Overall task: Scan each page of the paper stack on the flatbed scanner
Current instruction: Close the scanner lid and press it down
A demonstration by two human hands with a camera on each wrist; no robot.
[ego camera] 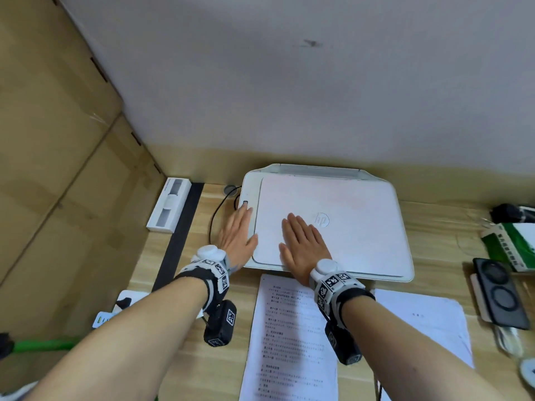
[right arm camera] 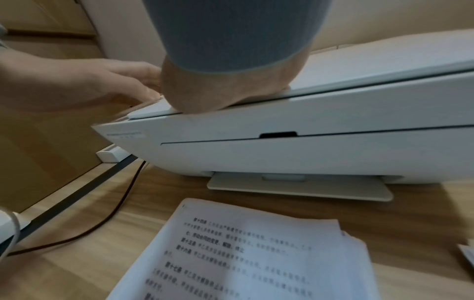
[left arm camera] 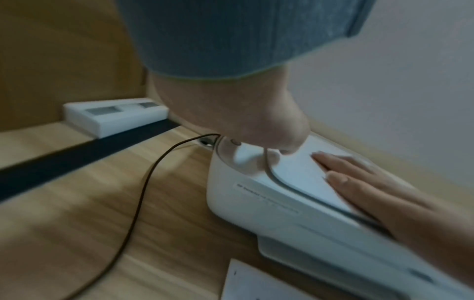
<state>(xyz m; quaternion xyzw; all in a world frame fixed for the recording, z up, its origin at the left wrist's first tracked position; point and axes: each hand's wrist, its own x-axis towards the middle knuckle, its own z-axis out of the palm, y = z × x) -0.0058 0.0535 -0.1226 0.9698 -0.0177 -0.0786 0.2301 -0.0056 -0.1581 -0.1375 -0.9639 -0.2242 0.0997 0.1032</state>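
The straight fingers (ego camera: 245,213) of the left hand (ego camera: 237,233) lay released, their tips touching the control strip at the left edge of the white flatbed scanner (ego camera: 362,241), just below one small button (ego camera: 245,203). The right hand (ego camera: 304,244) lay flat on the shut white scanner lid (ego camera: 347,204) at frame centre, fingers (ego camera: 292,224) extended together, grasping nothing. Both hands wore one tracker band each. Below the scanner, on the light wooden bench (ego camera: 185,357), lay two lots of paper: a printed paper stack (ego camera: 289,342) at lower centre, face up, and a nearly blank white sheet (ego camera: 419,319) to its right. One black cable (ego camera: 215,215) curved left of the scanner. One long white box (ego camera: 169,204) sat at centre left, one black phone (ego camera: 499,293) at the right edge.
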